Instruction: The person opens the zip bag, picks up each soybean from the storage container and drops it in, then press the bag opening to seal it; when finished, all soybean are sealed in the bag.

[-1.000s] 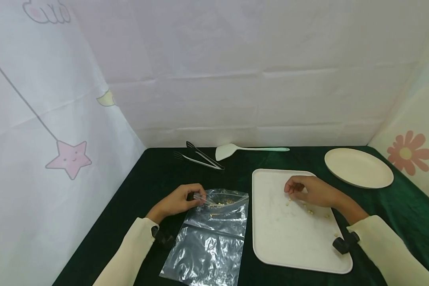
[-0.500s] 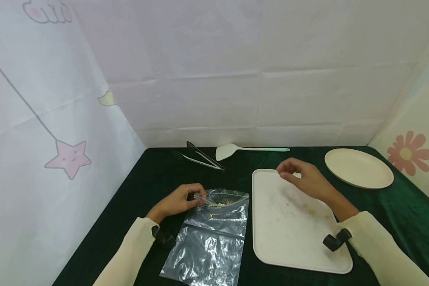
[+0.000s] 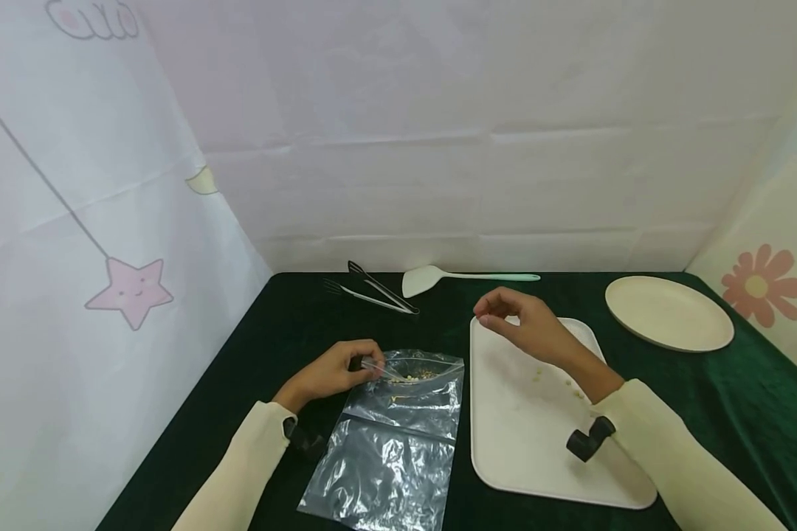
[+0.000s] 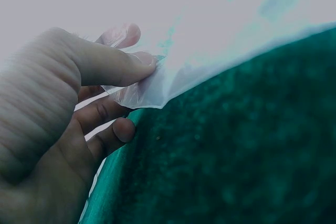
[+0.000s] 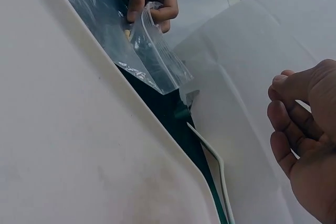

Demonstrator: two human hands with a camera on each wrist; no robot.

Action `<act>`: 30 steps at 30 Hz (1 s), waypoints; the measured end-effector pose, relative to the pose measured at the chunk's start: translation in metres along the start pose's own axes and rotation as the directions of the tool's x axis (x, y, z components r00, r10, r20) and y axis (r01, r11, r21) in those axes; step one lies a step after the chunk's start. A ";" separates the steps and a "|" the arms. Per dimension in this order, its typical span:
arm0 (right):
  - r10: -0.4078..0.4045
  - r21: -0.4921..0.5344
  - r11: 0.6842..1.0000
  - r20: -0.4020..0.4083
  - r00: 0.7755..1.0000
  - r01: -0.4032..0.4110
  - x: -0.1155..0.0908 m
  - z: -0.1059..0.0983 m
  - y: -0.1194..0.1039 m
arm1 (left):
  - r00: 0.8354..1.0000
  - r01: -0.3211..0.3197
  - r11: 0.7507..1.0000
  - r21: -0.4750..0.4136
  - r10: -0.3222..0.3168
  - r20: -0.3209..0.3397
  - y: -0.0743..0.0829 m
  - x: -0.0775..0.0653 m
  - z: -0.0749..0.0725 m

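My left hand [image 3: 339, 372] pinches the upper left edge of a clear zip bag [image 3: 398, 450] between thumb and forefinger; its corner shows at the fingertips in the left wrist view. The bag lies flat with its mouth gaping, and small yellow and brownish kernels [image 3: 417, 376] are inside near the top. Above the far left corner of a white tray [image 3: 525, 457] is my right hand [image 3: 521, 324], thumb and forefinger brought together. In the right wrist view these fingertips meet, and I cannot tell whether something small is between them. Several loose yellow kernels [image 3: 538, 375] lie on the tray.
Tongs [image 3: 378, 295] and a white spatula with a pale green handle [image 3: 438, 277] lie along the back of the dark green cloth [image 3: 285, 317]. An oval cream plate [image 3: 671, 313] stands at the back right. White printed curtains [image 3: 405, 184] enclose the table.
My right hand has risen from the kernels on the tray and moved left and away from me, toward the bag side. The left hand and the bag have stayed in place.
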State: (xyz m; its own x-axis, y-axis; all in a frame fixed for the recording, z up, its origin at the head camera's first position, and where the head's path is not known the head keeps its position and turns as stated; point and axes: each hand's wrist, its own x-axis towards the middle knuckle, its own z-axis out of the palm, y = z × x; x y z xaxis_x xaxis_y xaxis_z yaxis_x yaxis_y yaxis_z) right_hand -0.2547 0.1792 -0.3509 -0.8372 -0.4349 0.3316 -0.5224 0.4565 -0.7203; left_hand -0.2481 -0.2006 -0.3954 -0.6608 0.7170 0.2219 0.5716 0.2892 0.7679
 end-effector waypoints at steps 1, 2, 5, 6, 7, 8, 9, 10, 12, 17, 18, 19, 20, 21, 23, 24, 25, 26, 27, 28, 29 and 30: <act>-0.006 0.002 1.000 0.007 1.000 0.006 0.002 0.003 -0.001 | 1.000 -0.004 1.000 0.003 0.004 0.000 0.000 0.000 0.000; -0.016 0.002 1.000 0.013 1.000 0.016 0.003 0.007 -0.002 | 1.000 -0.006 1.000 0.004 0.006 0.002 0.000 0.001 0.000; -0.048 0.004 0.999 0.043 0.998 0.048 0.008 0.018 -0.005 | 1.000 -0.013 1.000 0.005 0.013 0.002 0.001 0.002 0.001; -0.060 0.006 0.998 0.055 0.997 0.060 0.010 0.021 -0.006 | 1.000 -0.015 1.000 0.004 0.015 0.002 0.001 0.002 0.001; -0.069 0.007 0.998 0.067 0.995 0.069 0.011 0.025 -0.006 | 1.000 -0.016 1.000 0.001 0.016 0.003 0.002 0.003 0.001; -0.080 0.009 0.997 0.080 0.994 0.080 0.012 0.029 -0.006 | 1.000 -0.013 1.000 -0.002 0.013 0.003 0.002 0.003 0.001; -0.086 0.012 0.996 0.093 0.992 0.086 0.012 0.032 -0.007 | 1.000 -0.011 1.000 -0.002 0.011 0.004 0.003 0.003 0.002; -0.090 0.010 0.996 0.104 0.990 0.090 0.013 0.036 -0.007 | 1.000 -0.008 1.000 -0.006 0.008 0.005 0.003 0.003 0.002; -0.094 0.011 0.996 0.121 0.988 0.094 0.013 0.040 -0.008 | 1.000 -0.003 1.000 -0.008 0.003 0.009 0.004 0.004 0.002; -0.089 0.005 0.996 0.120 0.989 0.089 0.009 0.038 -0.008 | 1.000 -0.006 1.000 -0.008 0.006 0.013 0.003 0.004 0.003; -0.084 0.000 0.996 0.113 0.990 0.085 0.009 0.036 -0.007 | 1.000 -0.010 1.000 -0.006 0.010 0.012 0.003 0.004 0.003; -0.082 -0.010 0.996 0.105 0.991 0.083 0.008 0.033 -0.006 | 1.000 -0.013 1.000 -0.002 0.013 0.009 0.002 0.004 0.003; -0.077 -0.026 0.997 0.098 0.992 0.080 0.006 0.029 -0.005 | 1.000 -0.015 1.000 0.001 0.015 0.007 0.002 0.004 0.003; -0.071 -0.042 0.996 0.091 0.993 0.075 0.005 0.026 -0.003 | 1.000 -0.018 1.000 0.004 0.018 0.005 0.002 0.004 0.002; -0.066 -0.083 0.994 0.079 0.995 0.073 0.002 0.018 0.001 | 1.000 -0.021 1.000 0.011 0.021 0.002 0.002 0.004 0.002; -0.067 -0.105 0.992 0.076 0.995 0.074 0.000 0.013 0.003 | 1.000 -0.020 1.000 0.014 0.020 0.002 0.003 0.004 0.002; -0.066 -0.125 0.989 0.075 0.995 0.075 -0.002 0.010 0.005 | 1.000 -0.018 1.000 0.017 0.018 0.001 0.003 0.004 0.002; -0.060 -0.142 0.987 0.077 0.995 0.071 -0.005 0.006 0.008 | 1.000 -0.018 1.000 0.019 0.018 0.001 0.002 0.004 0.002; -0.055 -0.159 0.985 0.079 0.995 0.067 -0.007 0.002 0.011 | 1.000 -0.017 1.000 0.022 0.017 0.002 0.001 0.003 0.002; -0.049 -0.175 0.983 0.083 0.995 0.063 -0.009 -0.001 0.014 | 1.000 -0.017 1.000 0.024 0.017 0.001 0.000 0.003 0.002; -0.042 -0.191 0.980 0.089 0.995 0.059 -0.011 -0.005 0.018 | 1.000 -0.018 0.999 0.026 0.018 0.001 -0.002 0.003 0.002; -0.038 -0.205 0.977 0.096 0.995 0.057 -0.013 -0.008 0.021 | 1.000 -0.018 0.999 0.027 0.018 0.000 -0.006 0.002 0.002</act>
State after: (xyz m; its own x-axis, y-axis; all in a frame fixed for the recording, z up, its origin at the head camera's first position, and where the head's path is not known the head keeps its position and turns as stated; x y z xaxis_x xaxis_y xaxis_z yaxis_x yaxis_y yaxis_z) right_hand -0.2562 0.2001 -0.3653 -0.7971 -0.5247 0.2988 -0.5917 0.5802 -0.5597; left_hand -0.2518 -0.1994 -0.4004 -0.6502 0.7222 0.2358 0.5966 0.2932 0.7471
